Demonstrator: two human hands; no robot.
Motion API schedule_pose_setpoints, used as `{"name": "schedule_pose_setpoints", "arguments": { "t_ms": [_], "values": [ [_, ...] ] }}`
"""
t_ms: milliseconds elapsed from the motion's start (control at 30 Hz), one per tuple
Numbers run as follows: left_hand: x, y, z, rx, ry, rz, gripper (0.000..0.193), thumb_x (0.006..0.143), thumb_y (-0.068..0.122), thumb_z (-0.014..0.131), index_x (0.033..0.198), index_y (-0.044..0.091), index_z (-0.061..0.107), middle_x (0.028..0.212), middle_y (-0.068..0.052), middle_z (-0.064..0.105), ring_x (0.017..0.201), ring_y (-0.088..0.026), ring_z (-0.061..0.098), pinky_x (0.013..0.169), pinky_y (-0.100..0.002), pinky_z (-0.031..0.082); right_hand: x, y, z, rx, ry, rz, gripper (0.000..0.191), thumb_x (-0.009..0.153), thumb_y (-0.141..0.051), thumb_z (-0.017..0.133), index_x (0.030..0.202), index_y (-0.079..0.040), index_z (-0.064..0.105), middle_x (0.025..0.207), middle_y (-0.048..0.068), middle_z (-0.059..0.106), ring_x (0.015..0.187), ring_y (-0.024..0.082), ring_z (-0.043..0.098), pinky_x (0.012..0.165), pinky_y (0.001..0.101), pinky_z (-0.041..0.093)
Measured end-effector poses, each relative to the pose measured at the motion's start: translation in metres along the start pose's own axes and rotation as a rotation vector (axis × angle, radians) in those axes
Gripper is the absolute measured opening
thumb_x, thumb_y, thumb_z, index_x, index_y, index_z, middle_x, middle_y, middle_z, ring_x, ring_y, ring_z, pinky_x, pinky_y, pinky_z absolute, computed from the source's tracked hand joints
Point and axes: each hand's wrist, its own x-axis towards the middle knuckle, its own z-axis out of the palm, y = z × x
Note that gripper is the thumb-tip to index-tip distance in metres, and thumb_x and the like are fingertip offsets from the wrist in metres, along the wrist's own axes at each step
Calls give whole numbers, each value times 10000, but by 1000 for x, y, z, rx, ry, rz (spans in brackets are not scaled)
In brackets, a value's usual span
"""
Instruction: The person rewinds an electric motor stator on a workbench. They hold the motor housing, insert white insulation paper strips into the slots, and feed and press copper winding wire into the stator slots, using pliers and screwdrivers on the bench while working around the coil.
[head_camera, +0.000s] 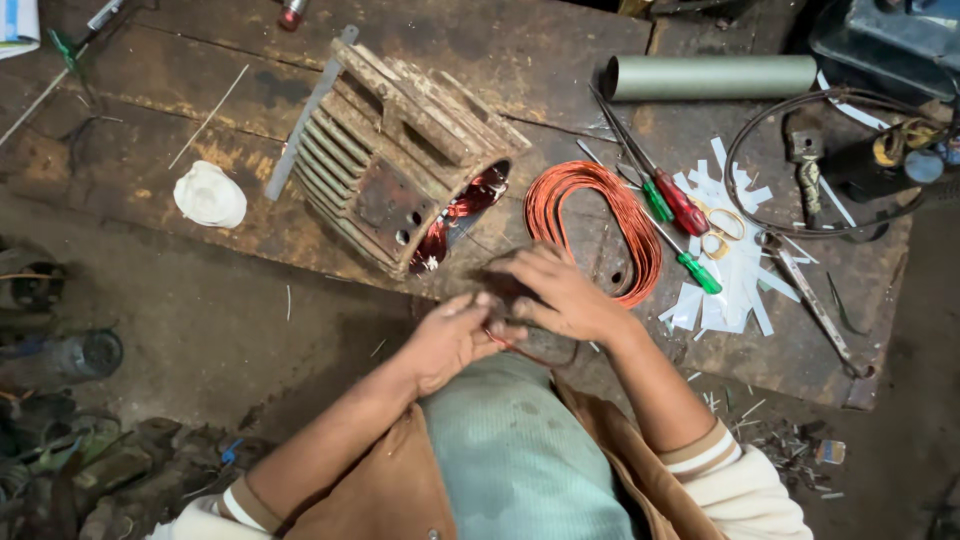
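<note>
Rough, stained planks make up the workbench (180, 150), seen from above, with a dirty floor below its near edge. Near the middle of the bench lies a rusty finned motor housing (390, 155) on its side, its open end showing copper windings toward the near edge. Just beside it, on the right, an oval coil of copper wire (600, 215) lies flat on the boards. Both hands meet at the near edge of the bench, just in front of the housing's mouth. The left hand (450, 335) is curled, fingers closed around something small that I cannot make out. The right hand (560, 295) lies over it, fingers bent and pinched narrow, touching the left; its back sits just beside the near end of the coil. Further right, a red screwdriver (675, 200) and a green screwdriver (690, 265) lie across white paper scraps (735, 270). A grey tube (710, 77) rests along the far edge. A white lump (210, 195) sits left of the housing.
</note>
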Motion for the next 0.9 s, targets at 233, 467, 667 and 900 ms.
{"name": "schedule_pose_setpoints", "arguments": {
  "t_ms": [233, 467, 667, 900],
  "values": [
    [15, 9, -8, 11, 91, 136, 201, 1072, 250, 495, 1106, 61, 555, 943, -67, 652, 955, -231, 700, 912, -410, 583, -25, 7, 41, 142, 188, 97, 990, 685, -390, 908, 1444, -12, 396, 1390, 241, 520, 1292, 420, 524, 1081, 485, 422],
    [25, 25, -2, 118, 87, 196, 248, 1078, 243, 482, 1203, 58, 591, 972, -44, 651, 873, -149, 638, 859, -359, 559, -26, 16, 63, 52, 408, 103, 440, 747, -302, 918, 1040, -83, 673, 1414, 209, 538, 1239, 393, 567, 1038, 458, 464],
    [32, 32, 0, 224, 142, 214, 241, 1094, 262, 488, 1145, 47, 585, 922, -53, 657, 859, -165, 639, 797, -358, 547, -15, 27, 67, 139, 405, 91, 278, 789, -254, 862, 991, -90, 761, 1407, 224, 511, 1210, 390, 537, 1021, 478, 426],
    [36, 46, -19, 403, 150, 221, 284, 1085, 321, 498, 1098, 46, 569, 939, -90, 703, 920, -175, 676, 876, -339, 536, 1, 29, 70, 168, 364, 114, 230, 847, -255, 811, 992, -90, 743, 1406, 232, 496, 1272, 408, 494, 1052, 507, 362]
  ]
}}
